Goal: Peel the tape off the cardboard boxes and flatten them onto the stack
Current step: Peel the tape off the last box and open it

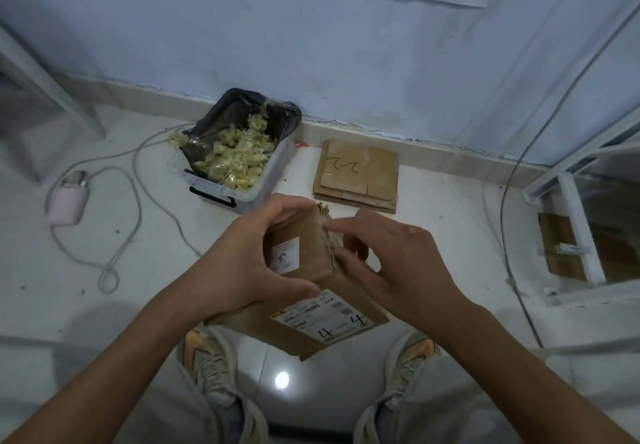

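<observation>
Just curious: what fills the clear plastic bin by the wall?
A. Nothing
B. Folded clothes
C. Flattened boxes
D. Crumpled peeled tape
D: the bin, lined with a dark bag, holds a heap of crumpled yellowish tape; the flattened boxes lie stacked on the floor beside it.

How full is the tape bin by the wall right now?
Well filled: crumpled tape heaps up inside the lined bin, with one wad hanging over its left rim.

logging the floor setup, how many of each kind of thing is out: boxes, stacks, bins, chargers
boxes in hand: 1
flattened stacks: 1
bins of tape scraps: 1
chargers: 1
total: 4
</observation>
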{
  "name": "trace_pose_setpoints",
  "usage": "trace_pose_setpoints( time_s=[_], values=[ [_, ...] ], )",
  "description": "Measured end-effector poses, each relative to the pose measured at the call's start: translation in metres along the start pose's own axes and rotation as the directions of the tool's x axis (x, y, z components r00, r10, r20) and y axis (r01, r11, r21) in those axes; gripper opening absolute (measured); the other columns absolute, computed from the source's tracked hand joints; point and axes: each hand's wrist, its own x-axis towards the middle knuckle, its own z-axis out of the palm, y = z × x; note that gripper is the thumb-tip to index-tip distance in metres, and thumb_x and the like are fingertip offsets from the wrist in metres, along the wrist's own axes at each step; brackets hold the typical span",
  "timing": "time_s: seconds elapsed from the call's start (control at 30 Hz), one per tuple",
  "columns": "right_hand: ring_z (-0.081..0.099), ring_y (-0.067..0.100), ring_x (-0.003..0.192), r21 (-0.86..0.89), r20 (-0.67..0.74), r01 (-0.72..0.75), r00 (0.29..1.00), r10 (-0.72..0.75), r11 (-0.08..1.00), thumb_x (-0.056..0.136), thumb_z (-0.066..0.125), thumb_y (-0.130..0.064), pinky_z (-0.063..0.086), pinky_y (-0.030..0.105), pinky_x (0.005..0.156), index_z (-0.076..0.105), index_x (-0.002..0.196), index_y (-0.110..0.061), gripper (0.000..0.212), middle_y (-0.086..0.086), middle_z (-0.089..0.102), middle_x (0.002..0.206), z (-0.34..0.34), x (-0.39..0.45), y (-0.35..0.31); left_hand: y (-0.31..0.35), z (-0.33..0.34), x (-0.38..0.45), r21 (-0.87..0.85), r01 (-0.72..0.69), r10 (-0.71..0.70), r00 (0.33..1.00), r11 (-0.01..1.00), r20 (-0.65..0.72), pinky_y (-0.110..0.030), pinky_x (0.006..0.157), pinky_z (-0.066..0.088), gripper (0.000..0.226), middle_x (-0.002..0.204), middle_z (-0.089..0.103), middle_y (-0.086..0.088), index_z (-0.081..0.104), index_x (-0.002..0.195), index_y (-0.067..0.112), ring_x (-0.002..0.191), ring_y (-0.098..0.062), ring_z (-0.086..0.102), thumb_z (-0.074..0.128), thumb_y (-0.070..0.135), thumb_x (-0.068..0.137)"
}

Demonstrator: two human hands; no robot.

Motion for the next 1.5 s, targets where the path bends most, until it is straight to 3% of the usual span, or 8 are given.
trace_pose_setpoints(
  time_s=[0.2,0.33,0.57,0.83,1.1,1.27,1.37,1.5],
  values=[
    [0.068,0.011,0.073,-0.115,-0.185,0.127,0.972,-0.147,0.985,0.103,0.067,-0.025,0.055,0.034,0.053,0.078,0.104,-0.015,0.014,-0.004,0.075,0.095,0.005,-0.001,0.001,-0.008,-0.003,0.0,0.007,-0.002,0.002,0.999,1.0,0.034,-0.023,0.095,0.054,0.093,0.131,0.056,0.029,0.046,0.139,0.048,0.123,0.001,0.057,0.088,0.057,0.057],
    [0.067,0.014,0.065,-0.063,-0.184,0.071,0.98,-0.082,0.995,0.103,0.061,-0.022,0.054,0.036,0.05,0.075,0.09,-0.014,0.02,-0.004,0.074,0.087,0.013,-0.007,0.0,-0.011,0.0,0.0,0.082,0.025,-0.035,0.991,0.996,0.133,-0.026,0.093,0.057,0.091,0.123,0.053,0.035,0.042,0.139,0.051,0.117,0.005,0.057,0.088,0.06,0.06],
    [0.063,0.015,0.061,0.001,-0.152,-0.079,0.985,0.078,0.997,0.111,0.038,-0.044,0.055,0.039,0.05,0.068,0.093,-0.017,0.044,-0.007,0.068,0.088,0.024,-0.014,-0.006,-0.013,-0.004,0.004,0.151,-0.002,-0.027,0.982,0.989,0.189,-0.032,0.091,0.058,0.091,0.123,0.057,0.022,0.04,0.138,0.05,0.114,-0.003,0.061,0.092,0.052,0.063],
    [0.065,0.006,0.071,0.105,-0.2,-0.232,0.948,0.249,0.967,0.098,0.062,-0.03,0.057,0.024,0.056,0.068,0.093,-0.025,0.009,-0.017,0.069,0.085,0.026,-0.004,-0.022,-0.011,-0.009,0.004,0.184,-0.079,0.045,0.983,0.98,0.18,-0.026,0.089,0.057,0.093,0.124,0.054,0.022,0.039,0.141,0.043,0.113,-0.002,0.059,0.092,0.048,0.065],
    [0.067,0.004,0.081,0.223,-0.151,-0.32,0.922,0.357,0.921,0.098,0.065,-0.026,0.054,0.014,0.064,0.066,0.09,-0.03,0.009,-0.028,0.063,0.079,0.028,0.001,-0.026,-0.012,-0.011,0.004,0.189,-0.131,0.096,0.978,0.973,0.184,-0.024,0.092,0.054,0.094,0.127,0.053,0.022,0.039,0.144,0.037,0.117,-0.004,0.057,0.092,0.048,0.067],
    [0.066,0.003,0.082,0.201,-0.092,-0.205,0.97,0.226,0.958,0.1,0.063,-0.026,0.052,0.011,0.065,0.063,0.095,-0.033,0.009,-0.023,0.064,0.085,0.016,0.007,-0.023,-0.016,-0.022,0.005,0.047,-0.032,0.02,0.974,0.998,0.227,-0.023,0.093,0.054,0.085,0.128,0.053,0.03,0.043,0.139,0.051,0.121,0.001,0.056,0.087,0.059,0.068],
    [0.065,0.004,0.075,0.158,-0.1,-0.164,0.978,0.181,0.974,0.1,0.057,-0.035,0.055,0.02,0.06,0.06,0.096,-0.036,0.005,-0.02,0.063,0.085,0.007,0.008,-0.02,-0.012,-0.015,0.008,-0.063,-0.044,0.048,0.997,0.997,0.064,-0.034,0.099,0.051,0.075,0.139,0.057,0.023,0.053,0.138,0.043,0.126,-0.006,0.058,0.061,0.083,0.076],
    [0.061,0.006,0.075,0.059,-0.079,-0.112,0.99,0.117,0.992,0.103,0.055,-0.033,0.056,0.031,0.06,0.058,0.099,-0.034,0.006,-0.018,0.06,0.094,0.013,0.004,-0.015,-0.008,0.002,0.008,-0.036,-0.199,0.191,0.97,0.979,-0.152,-0.03,0.102,0.05,0.026,0.125,0.068,0.014,0.07,0.109,0.021,0.126,-0.009,0.06,0.075,0.035,0.088]
  ],
)
